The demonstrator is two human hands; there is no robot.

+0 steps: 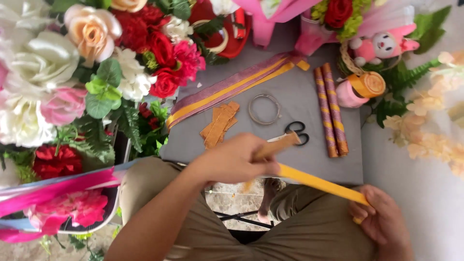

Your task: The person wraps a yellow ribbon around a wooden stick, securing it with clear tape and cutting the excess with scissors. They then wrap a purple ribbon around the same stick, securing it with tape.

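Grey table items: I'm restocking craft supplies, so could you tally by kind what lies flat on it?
On the grey table:
Scissors: 1
Wire ring: 1
Patterned paper rolls: 2
Pile of brown backing strips: 1
Long striped ribbon band: 1
Total: 6

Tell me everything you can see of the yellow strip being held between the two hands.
The yellow strip is a flat, narrow band, plain yellow on the side that shows, looking like tape or ribbon. It runs taut and straight, slanting down from the left hand to the right hand. The left hand pinches the upper end, where a tan, brownish piece sticks out past the fingers. The right hand grips the lower end. It hangs over the lap, in front of the grey table, touching nothing else.
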